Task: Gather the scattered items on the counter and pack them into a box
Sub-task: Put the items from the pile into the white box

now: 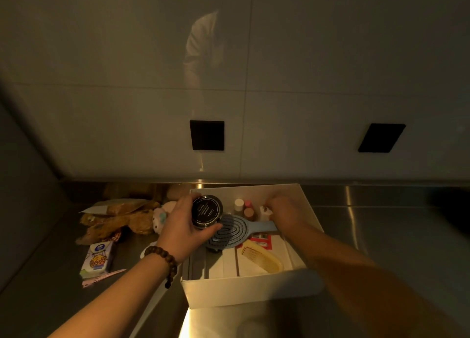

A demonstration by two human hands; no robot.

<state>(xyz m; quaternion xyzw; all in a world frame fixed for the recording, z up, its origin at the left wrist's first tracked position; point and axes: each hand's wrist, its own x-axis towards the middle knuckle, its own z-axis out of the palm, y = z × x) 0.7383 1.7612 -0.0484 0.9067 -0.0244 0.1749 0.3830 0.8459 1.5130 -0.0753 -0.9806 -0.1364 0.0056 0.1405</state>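
A white box (249, 290) sits on the steel counter. My left hand (183, 232) grips a round black jar (206, 211) over the box's far left corner. My right hand (282, 209) is inside the box at its far side, fingers curled at a small white bottle (264, 212); whether it grips the bottle is unclear. Beside that bottle stand small bottles (244, 208). A blue oval hairbrush (232, 232) lies in the box, with a yellow comb (262, 259) and a red-and-white packet (259, 240) nearer me.
Left of the box on the counter (50, 287) lie brown plush toys (119, 222), a small white plush (164, 214), a tissue pack with a cartoon print (98, 260) and a pink slip (101, 278). Two black sockets (206, 135) are on the tiled wall.
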